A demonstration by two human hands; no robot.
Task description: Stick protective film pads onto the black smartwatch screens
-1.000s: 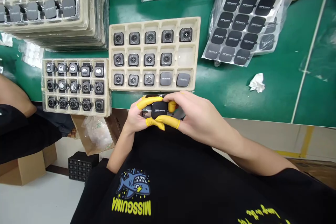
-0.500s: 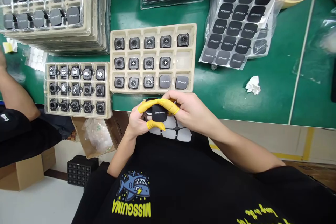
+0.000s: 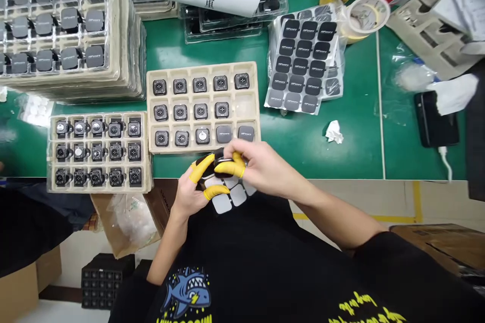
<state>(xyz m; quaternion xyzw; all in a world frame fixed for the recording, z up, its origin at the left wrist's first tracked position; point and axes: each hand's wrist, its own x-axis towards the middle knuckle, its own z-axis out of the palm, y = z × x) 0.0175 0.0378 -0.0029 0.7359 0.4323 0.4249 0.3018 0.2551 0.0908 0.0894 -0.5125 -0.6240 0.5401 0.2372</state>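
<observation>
Yellow finger covers are on both my hands, which meet at the table's front edge. My right hand (image 3: 261, 166) pinches a dark watch body (image 3: 223, 165), tilted nearly edge-on. My left hand (image 3: 193, 186) has its fingers round the edge of a sticker sheet (image 3: 238, 195), whose blank pale squares show below; a dark piece lies between its fingers, partly hidden. Just beyond my hands is a beige tray (image 3: 191, 145) of watch bodies; most lie back side up, two at its front right show a printed dark face, and one middle-row pocket holds nothing.
A second watch tray (image 3: 148, 161) lies left, before tall tray stacks (image 3: 117, 75). Printed sticker sheets (image 3: 299, 68), a tape roll (image 3: 367, 14), crumpled paper (image 3: 334, 132) and a black device (image 3: 435, 120) are rightward. Another person's dark sleeve (image 3: 34, 227) shows at left.
The view has shifted, showing more of the table's right side. The watch body has turned from flat, face up, to edge-on, and my right fingers now grip it apart from my left.
</observation>
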